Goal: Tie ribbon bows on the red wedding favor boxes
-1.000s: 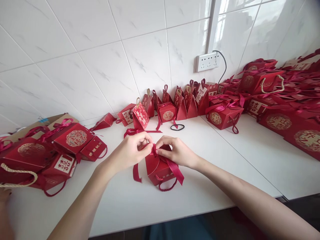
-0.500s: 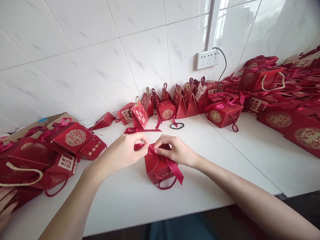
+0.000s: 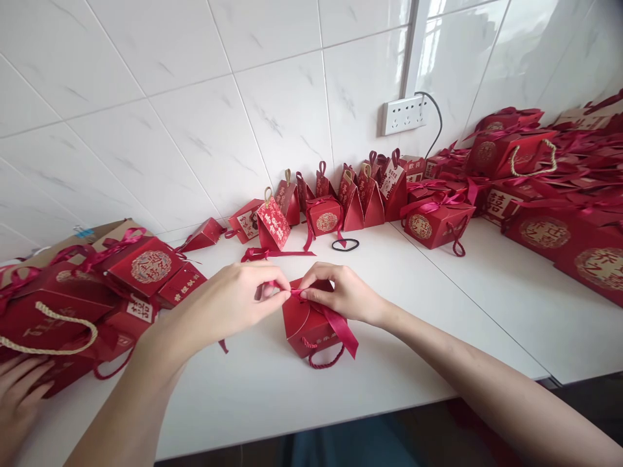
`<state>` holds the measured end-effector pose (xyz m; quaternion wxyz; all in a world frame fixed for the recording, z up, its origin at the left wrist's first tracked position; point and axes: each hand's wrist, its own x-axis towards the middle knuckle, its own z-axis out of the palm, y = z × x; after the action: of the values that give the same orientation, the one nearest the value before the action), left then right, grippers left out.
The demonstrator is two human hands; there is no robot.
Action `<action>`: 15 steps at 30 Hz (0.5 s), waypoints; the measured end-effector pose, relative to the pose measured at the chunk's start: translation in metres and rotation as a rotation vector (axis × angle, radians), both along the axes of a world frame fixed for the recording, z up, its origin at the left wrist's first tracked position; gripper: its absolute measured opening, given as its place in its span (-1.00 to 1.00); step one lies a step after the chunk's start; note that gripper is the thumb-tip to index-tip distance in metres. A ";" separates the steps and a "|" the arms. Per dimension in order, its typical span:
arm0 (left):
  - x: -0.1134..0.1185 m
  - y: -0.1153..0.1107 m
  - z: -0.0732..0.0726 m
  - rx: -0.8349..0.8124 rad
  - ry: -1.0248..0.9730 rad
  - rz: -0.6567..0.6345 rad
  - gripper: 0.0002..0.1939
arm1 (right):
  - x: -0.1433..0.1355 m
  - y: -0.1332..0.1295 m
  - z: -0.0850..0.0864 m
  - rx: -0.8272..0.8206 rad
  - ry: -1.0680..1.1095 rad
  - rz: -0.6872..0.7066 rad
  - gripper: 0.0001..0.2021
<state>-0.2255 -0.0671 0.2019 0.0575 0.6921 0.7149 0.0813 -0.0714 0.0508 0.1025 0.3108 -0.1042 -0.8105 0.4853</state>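
A red gift box (image 3: 307, 324) with a dark red rope handle (image 3: 327, 364) stands on the white table in front of me. Across its top runs a crimson ribbon (image 3: 342, 332), its wide tail hanging down the right side. My left hand (image 3: 257, 295) pinches one part of this ribbon at the box's upper left. On the box top, my right hand (image 3: 335, 292) pinches the ribbon close to the left fingertips. Both sets of fingers partly hide the ribbon's knot or loop.
Red boxes (image 3: 150, 266) are heaped at the left, where another person's hand (image 3: 22, 389) touches the lowest. Small upright boxes (image 3: 348, 201) line the tiled wall. A black elastic loop (image 3: 345, 244) lies before them. More ribboned boxes (image 3: 542, 230) crowd the right.
My left hand has turned slightly, drawing the ribbon tighter between the two pinches. My right hand and the box barely moved. At the left, the other person's hand and the boxes there shifted rightward.
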 end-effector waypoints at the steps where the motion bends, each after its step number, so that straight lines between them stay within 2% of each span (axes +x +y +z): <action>1: 0.001 0.001 0.000 0.036 0.003 -0.042 -0.79 | 0.000 0.000 0.000 0.000 0.007 0.002 -0.93; 3: 0.003 0.004 -0.002 0.069 -0.020 -0.111 -0.75 | 0.000 0.001 -0.001 0.000 0.021 0.008 -0.93; 5: 0.003 0.010 -0.006 0.063 -0.092 -0.127 -0.73 | -0.001 0.001 -0.001 0.005 0.027 0.006 -0.92; 12: -0.012 0.030 -0.038 0.108 -0.388 -0.004 -0.81 | -0.001 0.000 -0.002 -0.008 0.034 0.042 -0.89; 15: -0.019 0.031 -0.053 0.138 -0.477 0.002 -0.81 | -0.002 0.000 -0.004 -0.031 0.080 0.046 -0.90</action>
<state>-0.2441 -0.0357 0.1492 0.1770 0.6551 0.6745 0.2910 -0.0737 0.0504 0.0986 0.3303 -0.0710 -0.7920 0.5086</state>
